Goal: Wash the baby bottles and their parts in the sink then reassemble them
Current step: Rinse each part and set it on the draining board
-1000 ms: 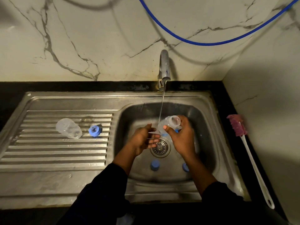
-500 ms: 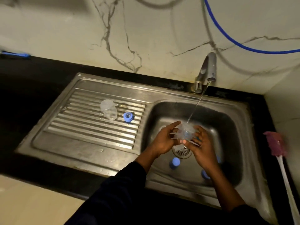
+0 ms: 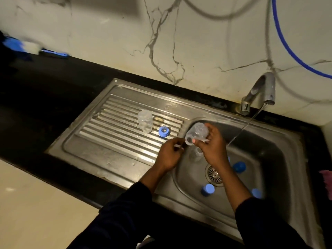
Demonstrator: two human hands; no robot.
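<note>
My right hand (image 3: 213, 150) grips a clear baby bottle (image 3: 197, 131) over the left rim of the sink basin (image 3: 280, 159), to the left of the water stream (image 3: 242, 128). My left hand (image 3: 169, 154) hovers by the bottle's mouth with curled fingers; a pale sliver shows at the fingertips, and I cannot tell what it is. A second clear bottle (image 3: 145, 123) and a blue collar with a teat (image 3: 163, 131) lie on the drainboard (image 3: 111, 141). A clear part (image 3: 195, 155) sits in the basin under my hands. Three blue caps (image 3: 239, 167) (image 3: 207, 189) (image 3: 256, 193) lie around the drain (image 3: 213, 174).
The tap (image 3: 258, 90) is running. A pink brush head (image 3: 326, 177) pokes in at the right edge. A blue hose (image 3: 287, 47) crosses the marble wall. A blue and white object (image 3: 23, 46) lies far left on the black counter (image 3: 53, 90).
My hands carried the clear bottle out from under the stream and leftward to the basin's rim. The view has swung left, showing more of the counter.
</note>
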